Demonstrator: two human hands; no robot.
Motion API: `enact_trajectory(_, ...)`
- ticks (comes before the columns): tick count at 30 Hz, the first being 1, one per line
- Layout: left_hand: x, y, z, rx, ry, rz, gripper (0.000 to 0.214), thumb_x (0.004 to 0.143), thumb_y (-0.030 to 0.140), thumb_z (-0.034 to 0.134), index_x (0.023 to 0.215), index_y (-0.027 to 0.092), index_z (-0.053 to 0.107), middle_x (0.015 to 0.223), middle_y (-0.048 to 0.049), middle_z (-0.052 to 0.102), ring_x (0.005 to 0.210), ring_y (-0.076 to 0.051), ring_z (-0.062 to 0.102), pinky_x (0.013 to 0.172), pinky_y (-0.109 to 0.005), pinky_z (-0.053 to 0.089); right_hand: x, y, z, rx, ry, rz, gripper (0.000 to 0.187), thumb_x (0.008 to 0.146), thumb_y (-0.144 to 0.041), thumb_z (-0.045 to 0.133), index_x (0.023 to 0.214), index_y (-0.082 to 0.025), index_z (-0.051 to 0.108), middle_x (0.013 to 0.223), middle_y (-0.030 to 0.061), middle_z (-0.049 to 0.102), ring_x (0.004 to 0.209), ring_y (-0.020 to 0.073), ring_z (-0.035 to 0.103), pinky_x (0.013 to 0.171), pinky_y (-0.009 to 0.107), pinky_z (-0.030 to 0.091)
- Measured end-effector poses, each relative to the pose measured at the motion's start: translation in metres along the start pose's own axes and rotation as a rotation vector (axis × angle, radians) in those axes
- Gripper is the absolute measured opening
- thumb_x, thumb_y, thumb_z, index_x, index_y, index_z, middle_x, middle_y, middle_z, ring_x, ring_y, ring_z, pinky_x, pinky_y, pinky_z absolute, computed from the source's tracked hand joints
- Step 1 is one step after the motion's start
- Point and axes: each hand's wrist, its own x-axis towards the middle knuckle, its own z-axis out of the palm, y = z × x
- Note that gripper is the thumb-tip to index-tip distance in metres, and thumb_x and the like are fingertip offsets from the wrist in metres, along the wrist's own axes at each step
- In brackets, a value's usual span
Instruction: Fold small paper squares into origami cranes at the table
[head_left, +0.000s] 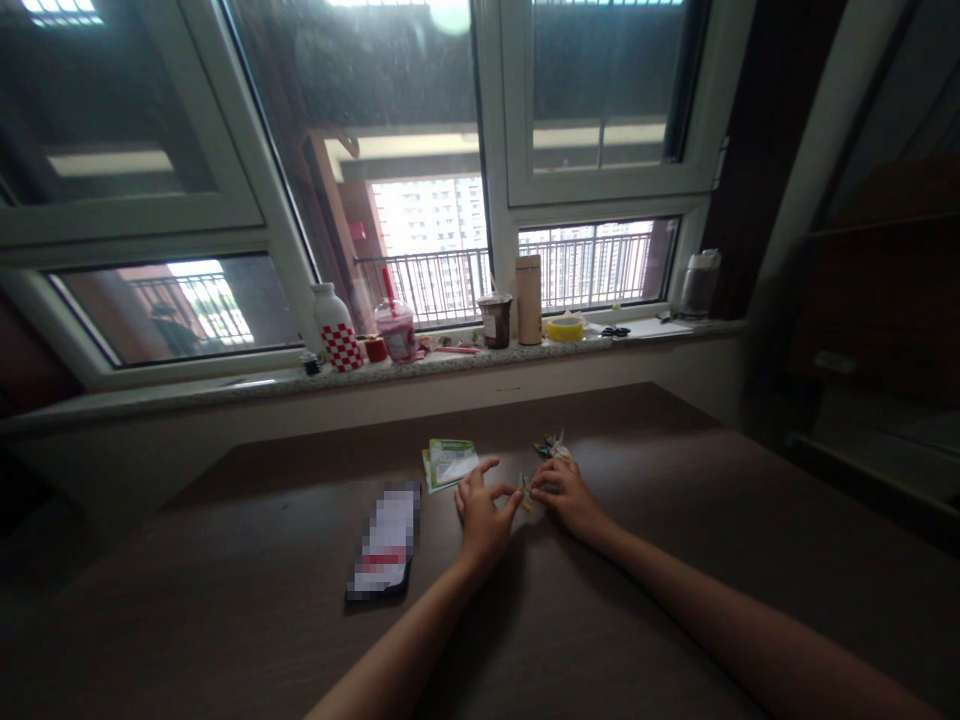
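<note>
Both my hands rest on a dark brown table [637, 600] near its far middle. My left hand [484, 512] and my right hand [571, 495] meet over a small piece of colored paper [526, 489], each pinching it with fingertips. The piece is too small to make out in detail. Just beyond my right hand lies a little folded paper figure [551, 446] with blue and yellow points. A green and white paper packet [450, 463] lies just behind my left hand.
A phone [385, 543] lies face up left of my left hand. On the stone windowsill [225, 382] stand a checked bottle [336, 328], a pink cup with straw [396, 330], a dark cup [495, 320], a tall flask [529, 299], yellow tape [565, 328] and a jar [700, 283].
</note>
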Motion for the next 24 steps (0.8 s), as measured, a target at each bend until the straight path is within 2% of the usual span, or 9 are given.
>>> enact_trajectory(6, 0.002, -0.003, 0.001, -0.017, 0.035, -0.021, 0.010, 0.081, 0.028, 0.068, 0.077, 0.026, 0.077, 0.131, -0.0041, 0.058, 0.124, -0.028, 0.046, 0.109, -0.050, 0.032, -0.001, 0.000, 0.001, 0.020, 0.033, -0.046, 0.018, 0.084, -0.039, 0.065, 0.087, -0.024, 0.075, 0.101, 0.0072, 0.067, 0.109, 0.0260, 0.053, 0.105, 0.047, 0.036)
enact_trajectory(12, 0.003, -0.004, 0.000, -0.036, 0.062, -0.034, 0.010, 0.079, 0.029, 0.070, 0.086, 0.028, 0.078, 0.126, -0.0053, 0.057, 0.123, -0.027, 0.047, 0.109, -0.047, 0.033, -0.002, -0.004, -0.001, 0.050, 0.077, -0.063, 0.017, 0.080, -0.039, 0.070, 0.076, -0.023, 0.072, 0.095, 0.0070, 0.068, 0.105, 0.0258, 0.056, 0.103, 0.047, 0.036)
enact_trajectory(16, 0.002, -0.005, 0.000, -0.063, 0.078, -0.033, 0.006, 0.078, 0.027, 0.071, 0.081, 0.025, 0.077, 0.123, -0.0060, 0.058, 0.121, -0.026, 0.048, 0.109, -0.046, 0.034, -0.003, -0.008, -0.003, 0.088, 0.111, -0.063, 0.018, 0.077, -0.037, 0.072, 0.070, -0.021, 0.069, 0.094, 0.0073, 0.068, 0.102, 0.0252, 0.058, 0.100, 0.045, 0.038)
enact_trajectory(24, 0.002, -0.005, 0.002, -0.048, 0.012, -0.020, 0.011, 0.080, 0.031, 0.070, 0.085, 0.031, 0.079, 0.127, -0.0042, 0.059, 0.123, -0.027, 0.046, 0.109, -0.048, 0.034, -0.005, -0.013, -0.005, 0.185, 0.023, -0.041, 0.018, 0.076, -0.036, 0.072, 0.068, -0.020, 0.068, 0.097, 0.0079, 0.073, 0.103, 0.0243, 0.063, 0.097, 0.042, 0.043)
